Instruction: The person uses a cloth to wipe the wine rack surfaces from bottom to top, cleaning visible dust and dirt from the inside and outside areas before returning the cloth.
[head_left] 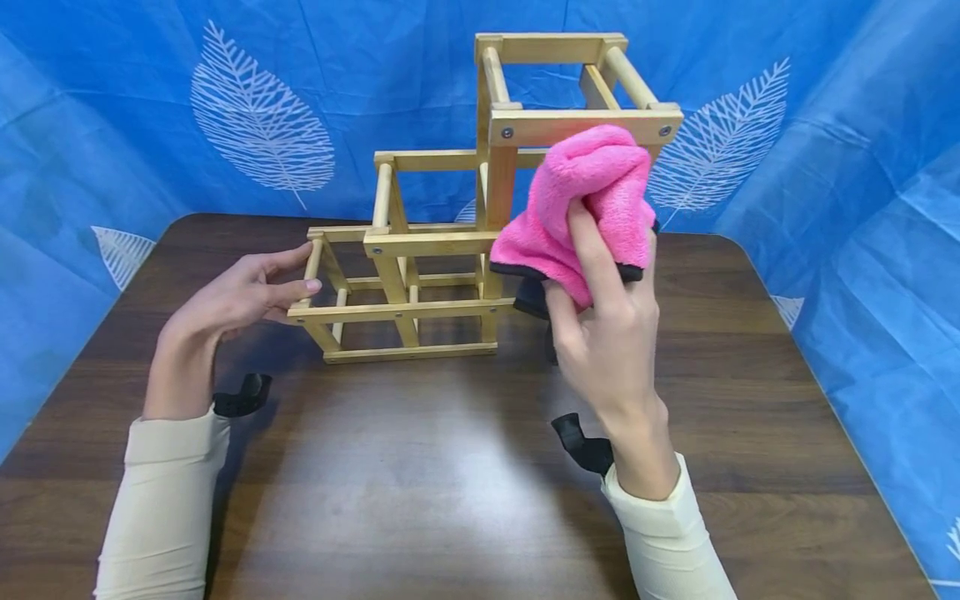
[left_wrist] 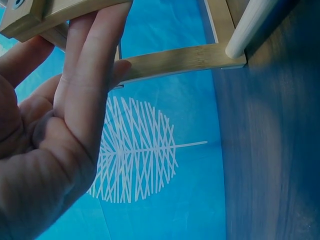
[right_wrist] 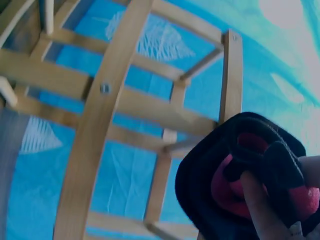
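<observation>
A stepped, light wooden rack (head_left: 431, 244) stands on the table, low at the left and tallest at the right. My left hand (head_left: 228, 296) grips its lowest tier at the left end, thumb and fingers about the round end bar. In the left wrist view the fingers (left_wrist: 92, 80) reach up to a rail of the rack. A bunched pink cloth (head_left: 600, 162) with black edging is in my right hand (head_left: 611, 342), up against the tall tier just below its top front slat. From the right wrist, the cloth's dark side (right_wrist: 200, 185) overlaps a slat, and part of this hand is hidden.
The dark brown wooden table (head_left: 375, 483) extends in front of the rack and to both sides. Blue sheeting (head_left: 405, 75) with white leaf prints hangs behind and at the sides. Black straps (head_left: 243, 396) are on both wrists.
</observation>
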